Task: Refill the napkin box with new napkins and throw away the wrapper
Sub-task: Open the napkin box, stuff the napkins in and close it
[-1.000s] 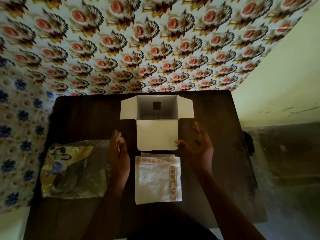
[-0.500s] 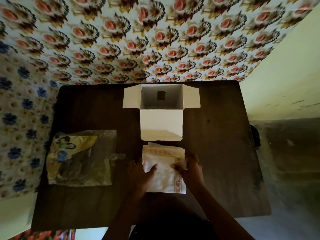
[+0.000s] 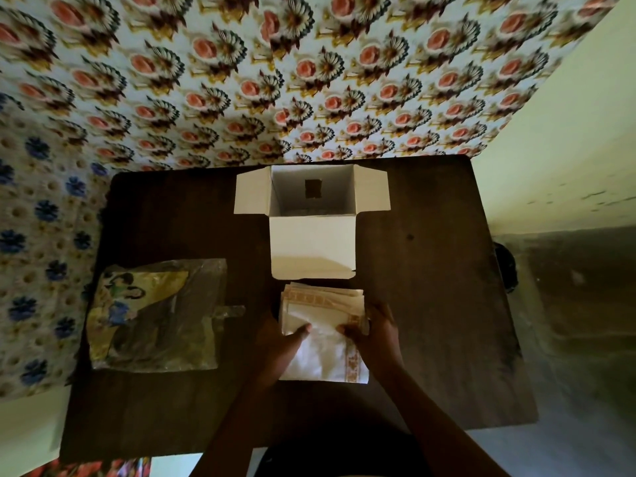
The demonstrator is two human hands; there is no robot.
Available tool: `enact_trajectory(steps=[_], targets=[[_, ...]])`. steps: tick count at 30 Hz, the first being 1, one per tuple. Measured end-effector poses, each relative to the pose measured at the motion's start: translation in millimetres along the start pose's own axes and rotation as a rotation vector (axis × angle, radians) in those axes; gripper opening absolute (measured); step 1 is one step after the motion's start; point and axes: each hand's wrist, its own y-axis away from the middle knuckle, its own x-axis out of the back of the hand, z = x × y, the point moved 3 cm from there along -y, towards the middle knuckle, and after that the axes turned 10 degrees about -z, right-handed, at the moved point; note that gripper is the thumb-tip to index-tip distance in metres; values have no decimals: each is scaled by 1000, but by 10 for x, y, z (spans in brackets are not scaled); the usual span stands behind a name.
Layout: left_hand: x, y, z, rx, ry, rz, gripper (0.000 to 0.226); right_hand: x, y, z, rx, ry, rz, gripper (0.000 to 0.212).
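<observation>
Both hands are on the stack of napkins (image 3: 323, 333), which sits on the dark worktop (image 3: 430, 304) just in front of the open white box (image 3: 312, 232). Left hand (image 3: 280, 346) grips the left edge, thumb on top; right hand (image 3: 377, 333) does the same on the right, fingers (image 3: 380, 313) curled round the side (far edge of the stack looks a bit fanned). The wrapper (image 3: 156, 315) lies flat off to the left, well apart.

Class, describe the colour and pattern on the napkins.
White napkins with an orange patterned border; the head view shows it.
</observation>
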Motion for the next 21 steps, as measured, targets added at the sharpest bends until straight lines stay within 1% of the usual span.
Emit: enact_trajectory(steps=[1,2,4,6,8,10,11,12,13,14,15,17,18,19,21], targets=[[-20,-52,-63,6,-16,8,58,3,2,1,1,1,2,59],[-31,-323,-313,-16,-8,19,61,5,2,-5,5,0,2,59],[-68,-489,-454,-32,-70,52,78,14,-2,-7,13,6,4,58],[-86,-296,-251,-37,-163,53,87,20,-10,-19,11,-16,-6,57],[-95,-26,-4,11,-199,85,101,26,-13,-34,15,-25,-13,55],[-109,-68,-35,-67,-146,73,117,31,-17,-34,8,-34,-28,53],[-107,-223,-198,-99,-102,73,121,31,-19,-24,9,-36,-34,53],[-99,-508,-473,-101,-54,71,123,32,-15,-21,9,-30,-38,53],[-94,-623,-584,-98,0,66,124,39,-7,-23,15,-25,-39,53],[-92,-522,-509,-75,24,47,121,43,-7,-22,16,-26,-44,53],[-105,-240,-249,-90,72,35,109,48,-10,-22,17,-40,-46,53],[-116,96,32,-108,81,16,61,46,-14,-12,20,-52,-64,55],[-128,150,63,-107,77,0,41,53,-18,-10,22,-40,-75,55],[-132,162,52,-100,81,-17,30,56,-34,2,24,-41,-83,55],[-120,239,53,-101,69,-54,20,74,-56,44,6,-43,-103,58]])
